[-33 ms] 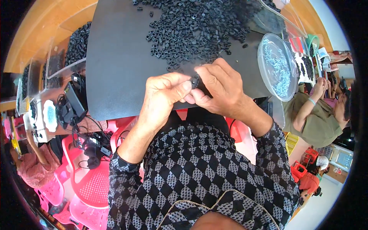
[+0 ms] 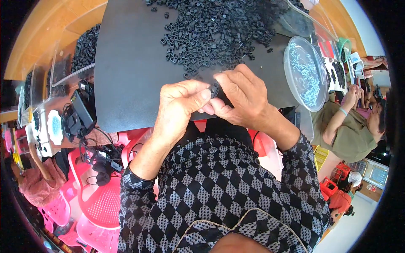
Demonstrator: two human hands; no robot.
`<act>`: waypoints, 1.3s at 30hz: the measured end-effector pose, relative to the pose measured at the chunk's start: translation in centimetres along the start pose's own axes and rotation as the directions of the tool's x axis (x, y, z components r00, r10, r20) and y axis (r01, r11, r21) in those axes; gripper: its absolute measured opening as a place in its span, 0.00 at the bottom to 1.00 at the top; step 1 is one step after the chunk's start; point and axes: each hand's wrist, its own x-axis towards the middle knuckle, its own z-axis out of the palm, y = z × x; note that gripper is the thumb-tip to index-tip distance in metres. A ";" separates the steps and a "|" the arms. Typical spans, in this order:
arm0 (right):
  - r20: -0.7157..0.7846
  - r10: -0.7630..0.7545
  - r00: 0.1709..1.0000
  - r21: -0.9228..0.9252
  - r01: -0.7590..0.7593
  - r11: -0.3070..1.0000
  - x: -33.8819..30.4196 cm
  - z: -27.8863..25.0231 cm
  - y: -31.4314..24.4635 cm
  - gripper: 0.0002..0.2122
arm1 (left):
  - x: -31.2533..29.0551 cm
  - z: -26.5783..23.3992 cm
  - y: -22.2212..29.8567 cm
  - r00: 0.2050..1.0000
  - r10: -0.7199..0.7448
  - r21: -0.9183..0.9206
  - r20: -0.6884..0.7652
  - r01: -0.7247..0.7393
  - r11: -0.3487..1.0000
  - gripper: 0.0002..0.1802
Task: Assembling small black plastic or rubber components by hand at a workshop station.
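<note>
Close together over the table's near edge, both my hands meet at a small black plastic part (image 2: 214, 90). Thumb and forefinger of my left hand (image 2: 182, 99) pinch it from the left. My right hand (image 2: 244, 95) has its fingers curled against the part from the other side; its grip is partly hidden. Just beyond the hands, a large heap of similar small black plastic parts (image 2: 211, 38) spreads over the dark tabletop (image 2: 130, 63). To the right stands a round clear tub (image 2: 288, 80) with many tiny pale-blue pieces (image 2: 307, 76) in it.
Clear bins of black parts (image 2: 85, 48) stand at the left, near a black power box (image 2: 83, 107) with tangled cables. Pink chairs (image 2: 99, 202) are at lower left. A person in olive clothing (image 2: 350, 130) sits at the right; another in pink (image 2: 44, 181) is at far left.
</note>
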 end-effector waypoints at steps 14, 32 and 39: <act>-0.012 -0.045 0.999 0.067 0.046 0.997 -0.9 0.7 -0.1 0.15 | -0.3 0.7 -0.3 0.995 0.068 0.050 -0.074 -0.065 0.997 0.09; -0.370 0.430 0.824 -0.514 -0.567 0.644 3.5 -13.1 14.3 0.11 | 1.3 -1.5 -0.5 0.819 0.569 0.821 0.074 -0.375 0.431 0.14; -0.240 0.377 0.895 -0.651 -0.436 0.622 4.0 -12.1 20.5 0.15 | 1.6 -1.0 -0.4 0.805 0.579 0.865 0.128 -0.376 0.332 0.15</act>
